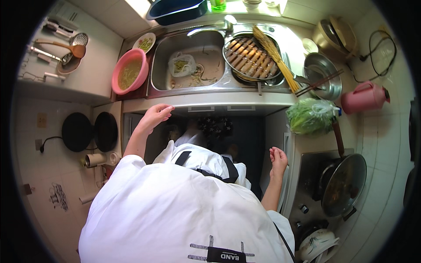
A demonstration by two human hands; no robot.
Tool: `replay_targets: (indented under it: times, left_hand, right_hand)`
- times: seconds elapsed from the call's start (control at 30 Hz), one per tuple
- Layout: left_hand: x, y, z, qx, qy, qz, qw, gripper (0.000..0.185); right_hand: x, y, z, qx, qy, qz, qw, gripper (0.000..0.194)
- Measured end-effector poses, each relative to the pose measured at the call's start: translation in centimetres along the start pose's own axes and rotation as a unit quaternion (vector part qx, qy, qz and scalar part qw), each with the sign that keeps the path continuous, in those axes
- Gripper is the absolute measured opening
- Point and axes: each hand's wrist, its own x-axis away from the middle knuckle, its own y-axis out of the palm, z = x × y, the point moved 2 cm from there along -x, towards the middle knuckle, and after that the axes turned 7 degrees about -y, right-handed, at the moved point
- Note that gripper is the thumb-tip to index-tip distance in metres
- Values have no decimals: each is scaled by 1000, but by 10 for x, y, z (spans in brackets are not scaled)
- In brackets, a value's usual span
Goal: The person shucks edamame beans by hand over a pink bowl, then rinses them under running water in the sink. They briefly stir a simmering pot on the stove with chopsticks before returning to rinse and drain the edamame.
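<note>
My left hand [158, 115] is in front of the counter edge, just below the sink, with its fingers loosely bent and nothing in it. Nearest to it are the counter's front edge [164, 101] and a pink plastic basin [114, 79] of cloudy liquid with bits in it. By the right-hand counter hangs my right hand [278, 161], fingers loosely curled, holding nothing. Left of the tap, the steel sink [210, 42] contains a clear plastic bag [184, 65] with greenish scraps, and loose food bits lie around the drain.
A round slatted rack [246, 59] covers the right basin, a straw-like brush [276, 59] leaning across it. Bagged leafy greens [310, 116], a steel bowl [332, 82] and a pink jug [361, 98] stand at right. A glass-lidded pan [345, 187] sits on the hob [306, 177].
</note>
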Motion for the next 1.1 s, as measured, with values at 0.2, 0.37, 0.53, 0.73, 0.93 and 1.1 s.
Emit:
replay_targets:
  times: [0.2, 0.37, 0.53, 0.73, 0.93, 1.1]
  left_hand:
    - [-41, -55, -34, 54, -4, -2, 999, 41]
    - [-116, -96, -65, 73, 7, -8, 997, 35]
    - [-182, -97, -72, -38, 159, 64, 984, 26]
    - [-248, -87, -58, 19, 102, -23, 994, 24]
    - [-275, -89, -66, -240, 216, 161, 933, 17]
    - [-294, -83, -82, -181, 171, 149, 957, 18]
  right_hand:
    - [-20, 92, -34, 45, -25, -59, 997, 18]
    - [-22, 198, -53, 91, -32, -82, 992, 19]
    - [-22, 330, -59, 136, -23, -145, 980, 22]
    - [-43, 451, -50, 187, -76, -239, 950, 22]
    - [-131, 493, -3, 427, -71, -262, 862, 30]
    - [-229, 509, 57, 544, -68, -316, 774, 31]
